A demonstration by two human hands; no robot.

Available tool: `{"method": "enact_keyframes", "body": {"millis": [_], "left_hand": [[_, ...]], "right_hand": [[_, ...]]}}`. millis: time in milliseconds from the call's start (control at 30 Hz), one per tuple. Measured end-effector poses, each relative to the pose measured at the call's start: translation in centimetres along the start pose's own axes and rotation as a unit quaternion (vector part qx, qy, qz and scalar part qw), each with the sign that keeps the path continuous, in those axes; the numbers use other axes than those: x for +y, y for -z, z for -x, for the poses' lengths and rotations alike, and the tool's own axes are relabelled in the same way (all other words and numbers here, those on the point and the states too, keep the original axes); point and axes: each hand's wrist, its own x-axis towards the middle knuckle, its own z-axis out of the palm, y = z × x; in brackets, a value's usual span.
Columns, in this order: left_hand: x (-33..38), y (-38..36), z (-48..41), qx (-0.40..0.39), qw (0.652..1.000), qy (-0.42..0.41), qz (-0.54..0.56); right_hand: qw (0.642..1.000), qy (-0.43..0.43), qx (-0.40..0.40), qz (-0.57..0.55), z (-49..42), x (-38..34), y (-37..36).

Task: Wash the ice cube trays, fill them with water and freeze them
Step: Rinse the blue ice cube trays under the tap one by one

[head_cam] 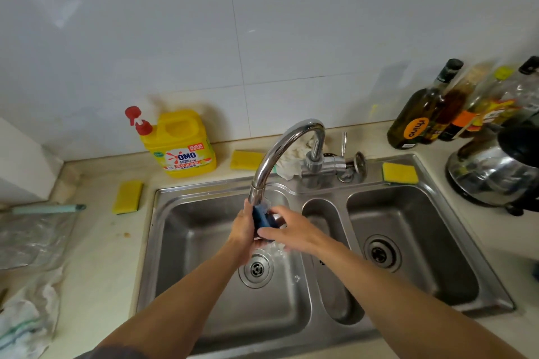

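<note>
A small dark blue ice cube tray (262, 219) is held upright right under the spout of the chrome tap (287, 141), over the left basin of the steel sink (163, 245). My left hand (244, 229) grips the tray from its left side. My right hand (287, 230) holds it from the right, fingers lying across its front. Water splashes below the hands, above the left drain (256, 269). Most of the tray is hidden by my fingers.
A yellow dish soap jug (182, 144) stands behind the sink. Yellow sponges lie at the left (127, 197), at the back (245, 159) and on the sink rim (399, 173). Bottles (420, 114) and a steel kettle (495, 178) stand right. A plastic bag (35, 237) lies left.
</note>
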Motion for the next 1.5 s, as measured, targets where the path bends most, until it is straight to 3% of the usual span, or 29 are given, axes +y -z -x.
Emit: {"method": "enact_keyframes", "body": {"millis": [167,400,667,1133,1300,1400,1500], "left_hand": [[0.3,0.6,-0.3,0.045,0.997,-0.045,-0.044],[0.7,0.8,-1.0,0.022,0.998,0.032,-0.041],[1.6,0.4,-2.1,0.056,0.969,-0.102,-0.22],[2.2,1.3,-1.6,0.039,0.964,-0.094,-0.244],[2.0,1.4,-1.2,0.065,0.927,-0.171,-0.328],[1.9,1.6,-1.1,0.024,0.927,-0.153,-0.341],[2.2,1.1,-1.0,0.017,0.929,-0.155,-0.337]], "right_hand": [[0.996,-0.026,0.022,-0.082,-0.3,-0.9,-1.6],[0.992,-0.054,0.036,-0.11,-0.7,-1.0,-2.9],[0.986,-0.064,0.056,-0.146,-1.0,-0.8,-3.0],[0.979,-0.065,0.0,-0.195,-0.8,-1.6,-2.4],[0.984,-0.077,0.013,-0.161,0.0,-0.9,-1.9],[0.98,-0.085,-0.013,-0.181,0.7,-0.4,-1.2],[0.984,-0.077,0.009,-0.162,0.8,-0.8,-1.3]]}}
